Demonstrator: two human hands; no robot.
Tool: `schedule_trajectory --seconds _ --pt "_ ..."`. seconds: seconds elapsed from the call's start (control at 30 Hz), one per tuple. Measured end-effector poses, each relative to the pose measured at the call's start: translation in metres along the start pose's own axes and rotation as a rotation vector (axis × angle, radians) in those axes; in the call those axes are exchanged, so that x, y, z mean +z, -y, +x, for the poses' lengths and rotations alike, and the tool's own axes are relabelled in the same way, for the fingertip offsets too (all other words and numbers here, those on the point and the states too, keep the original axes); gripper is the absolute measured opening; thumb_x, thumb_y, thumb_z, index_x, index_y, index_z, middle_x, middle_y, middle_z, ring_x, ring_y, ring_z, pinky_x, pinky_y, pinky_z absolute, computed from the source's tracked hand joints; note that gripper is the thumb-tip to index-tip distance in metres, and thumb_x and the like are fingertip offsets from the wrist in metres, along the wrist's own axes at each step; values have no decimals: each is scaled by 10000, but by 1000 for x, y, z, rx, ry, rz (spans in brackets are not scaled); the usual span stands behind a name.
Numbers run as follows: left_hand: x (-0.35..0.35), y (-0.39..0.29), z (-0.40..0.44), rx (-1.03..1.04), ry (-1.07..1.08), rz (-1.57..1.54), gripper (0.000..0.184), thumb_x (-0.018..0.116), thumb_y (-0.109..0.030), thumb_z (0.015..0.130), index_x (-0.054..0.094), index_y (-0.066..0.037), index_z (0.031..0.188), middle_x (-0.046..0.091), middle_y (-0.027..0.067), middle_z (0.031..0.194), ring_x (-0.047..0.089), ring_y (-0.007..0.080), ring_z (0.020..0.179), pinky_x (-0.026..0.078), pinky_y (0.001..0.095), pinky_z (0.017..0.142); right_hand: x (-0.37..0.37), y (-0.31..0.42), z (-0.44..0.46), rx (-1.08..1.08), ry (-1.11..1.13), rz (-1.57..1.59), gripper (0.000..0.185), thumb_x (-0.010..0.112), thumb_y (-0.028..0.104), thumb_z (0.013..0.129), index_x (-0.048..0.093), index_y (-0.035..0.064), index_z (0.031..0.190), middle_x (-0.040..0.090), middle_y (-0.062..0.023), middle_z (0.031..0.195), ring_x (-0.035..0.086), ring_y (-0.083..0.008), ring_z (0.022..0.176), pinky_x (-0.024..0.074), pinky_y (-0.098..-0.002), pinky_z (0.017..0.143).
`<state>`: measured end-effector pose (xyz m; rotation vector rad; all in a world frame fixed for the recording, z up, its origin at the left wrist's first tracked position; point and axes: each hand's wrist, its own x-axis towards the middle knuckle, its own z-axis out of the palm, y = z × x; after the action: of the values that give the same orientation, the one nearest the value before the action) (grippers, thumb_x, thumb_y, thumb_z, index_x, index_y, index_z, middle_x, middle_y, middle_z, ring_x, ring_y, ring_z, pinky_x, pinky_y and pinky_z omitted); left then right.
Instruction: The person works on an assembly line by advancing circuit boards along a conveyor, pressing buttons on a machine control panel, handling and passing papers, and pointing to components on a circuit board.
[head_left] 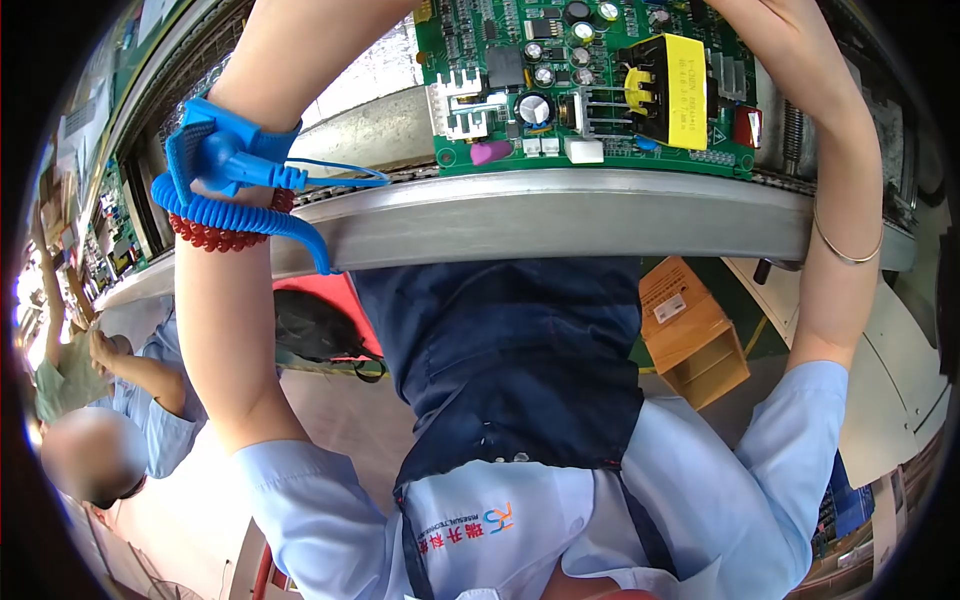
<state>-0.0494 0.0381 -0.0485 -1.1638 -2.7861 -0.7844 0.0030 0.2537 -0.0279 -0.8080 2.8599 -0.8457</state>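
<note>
A green circuit board [600,165] lies across the top of the view, cut off by the frame edge. It carries a yellow-wrapped transformer [686,92], several round capacitors, white connectors [584,151] and a purple-pink part [490,152]. My left forearm [325,50] reaches up past the board's left side, wearing a blue wrist strap [225,150] with a coiled cord and red beads. My right forearm [840,190], with a thin bangle, bends in from the right towards the board's far side. Both hands lie beyond the top edge, so their fingers and anything held are hidden.
A metal rail [560,215] with a chain runs between my body and the board. A cardboard box [692,320] and a black bag [320,325] are below. Another person [165,385] works at the left, near more boards [115,235]. A pale cabinet [850,390] stands right.
</note>
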Motion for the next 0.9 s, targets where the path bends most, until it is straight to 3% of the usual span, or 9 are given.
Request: schedule_trajectory --seconds 0.8,0.87,0.9 --pt "-1 1 2 45 38 -42 66 628 -52 771 617 5 800 519 61 733 486 141 632 391 263 546 -2 0 -1 27 11 -21 267 450 194 864 654 37 934 476 -74 1026 413 -199 1008 284 -330 930" --pt "4 2 1 3 -37 -1407 60 607 -48 801 628 7 812 538 61 737 518 123 630 415 243 559 -3 0 0 46 15 -20 263 451 184 856 654 36 933 473 -77 1018 411 -198 1003 284 -328 926" --pt "-2 4 0 4 -40 -1406 60 607 -48 801 628 7 812 538 61 737 518 123 630 415 243 559 -4 1 0 43 16 -21 263 451 184 856 654 36 933 473 -77 1018 411 -198 1003 284 -328 926"
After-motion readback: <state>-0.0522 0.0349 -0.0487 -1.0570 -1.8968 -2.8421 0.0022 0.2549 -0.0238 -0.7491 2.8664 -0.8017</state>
